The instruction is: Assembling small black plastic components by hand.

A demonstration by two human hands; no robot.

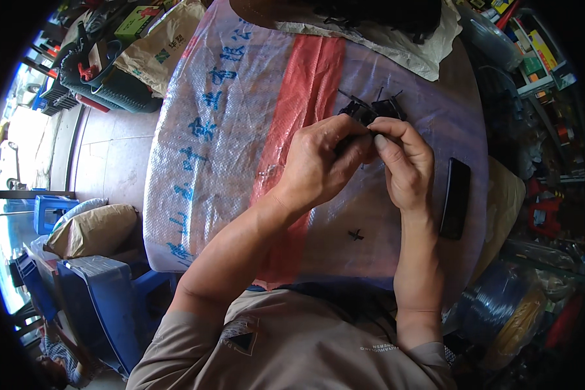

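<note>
A red stripe (299, 110) runs lengthwise down the translucent woven plastic sheet (231, 140) that covers the tabletop, and it serves as the landmark here. The person's two hands work together to the right of the stripe, toward its far end. The left hand (322, 156) reaches across the stripe, its thumb and fingers pinched; the right hand (409, 159) meets it from farther right, thumb and forefinger likewise pinched. Their fingertips come together on a small dark piece (370, 130), mostly hidden by the fingers, so its shape cannot be told. Just beyond the fingertips, also right of the stripe, lies a cluster of black parts (390, 108) with thin rods sticking out.

A small black cross-shaped bit (355, 234) lies right of the stripe's near half, below the hands. Farther right of the stripe, beside the right forearm, rests a black phone (455, 198). At the stripe's far end and to its right, pale wrapping (439, 55) spreads beneath a dark heap (383, 16). Left of the stripe, large blue handwritten characters (205, 130) mark the sheet. Well left of it, off the tabletop, stand a blue bin (101, 305) and a brown sack (97, 231).
</note>
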